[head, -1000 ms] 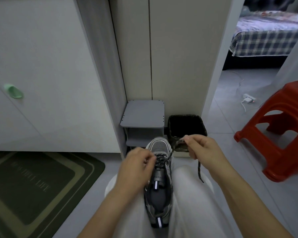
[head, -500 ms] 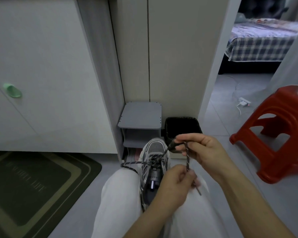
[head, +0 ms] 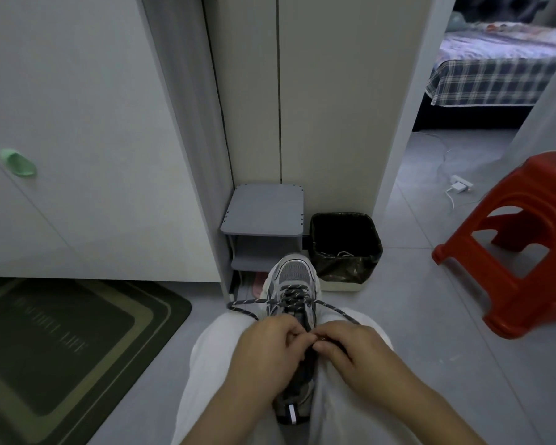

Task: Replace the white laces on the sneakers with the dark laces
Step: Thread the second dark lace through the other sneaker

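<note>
A grey sneaker (head: 294, 277) lies wedged between my knees, toe pointing away. A dark speckled lace (head: 297, 298) criss-crosses its upper eyelets, and one loop of it trails out to the left over my knee. My left hand (head: 267, 351) and my right hand (head: 350, 351) meet over the sneaker's tongue, fingertips together, pinching the dark lace near the top eyelets. The lace end and the eyelets under my fingers are hidden. A white lace (head: 342, 253) lies in the black bin.
A black-lined waste bin (head: 345, 245) stands just beyond the sneaker's toe, next to a small grey shelf unit (head: 265, 216). A red plastic stool (head: 520, 242) is at the right. A dark doormat (head: 61, 342) lies at the left, below white cabinet doors.
My right hand came down from holding the lace up above the toe. Both hands now meet low over the tongue, and the right lace strand lies across the shoe.
</note>
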A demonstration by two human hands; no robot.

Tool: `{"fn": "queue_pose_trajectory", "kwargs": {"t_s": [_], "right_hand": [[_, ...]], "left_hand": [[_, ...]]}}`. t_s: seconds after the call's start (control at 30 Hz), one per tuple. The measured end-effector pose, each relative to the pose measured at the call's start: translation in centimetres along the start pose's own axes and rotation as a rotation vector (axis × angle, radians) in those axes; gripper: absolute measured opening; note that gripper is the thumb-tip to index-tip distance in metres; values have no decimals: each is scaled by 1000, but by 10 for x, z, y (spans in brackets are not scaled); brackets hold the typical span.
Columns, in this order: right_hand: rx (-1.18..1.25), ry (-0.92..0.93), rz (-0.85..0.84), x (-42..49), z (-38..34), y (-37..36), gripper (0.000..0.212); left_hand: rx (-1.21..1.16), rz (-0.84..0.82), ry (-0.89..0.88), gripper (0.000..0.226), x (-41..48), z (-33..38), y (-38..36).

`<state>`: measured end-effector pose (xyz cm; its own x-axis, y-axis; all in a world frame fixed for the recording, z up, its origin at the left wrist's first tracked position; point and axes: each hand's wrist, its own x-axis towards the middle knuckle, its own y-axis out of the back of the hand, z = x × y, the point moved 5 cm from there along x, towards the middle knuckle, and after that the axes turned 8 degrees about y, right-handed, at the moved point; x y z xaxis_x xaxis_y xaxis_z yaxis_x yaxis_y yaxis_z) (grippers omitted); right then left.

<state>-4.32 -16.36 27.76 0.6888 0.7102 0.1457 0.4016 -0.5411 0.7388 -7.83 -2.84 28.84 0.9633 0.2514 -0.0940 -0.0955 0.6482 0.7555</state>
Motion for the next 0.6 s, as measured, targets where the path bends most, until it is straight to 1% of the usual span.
{"fn": "queue_pose_trajectory", "kwargs": {"t_s": [0.07,0.1,0.17,0.23,0.3,0.43,0.47,0.5,0.6], "right_hand": [[-100,-18,112,4,11,8,39],[-145,-57,160,6,18,13,33],[-191,-124,204,13,25,19,22],[-191,-170,198,20,30,19,17],[-198,-176,169,26,30,16,14],[-307,-113,126,28,28,16,6],[-333,-80,143,28,28,17,3],[-349,-64,154,29,26,18,4],[-372,-34,119,37,23,13,4]], "left_hand": [[3,85,0,14,8,-8,7],[40,133,-28,10,11,-11,9],[149,201,-97,12,18,-15,3],[236,225,-146,17,23,-16,-9],[242,234,-138,18,26,-15,-19],[168,237,-80,18,33,-17,-25],[166,237,-84,18,33,-17,-25],[164,235,-94,18,34,-17,-26],[150,248,-125,15,35,-16,-28]]}}
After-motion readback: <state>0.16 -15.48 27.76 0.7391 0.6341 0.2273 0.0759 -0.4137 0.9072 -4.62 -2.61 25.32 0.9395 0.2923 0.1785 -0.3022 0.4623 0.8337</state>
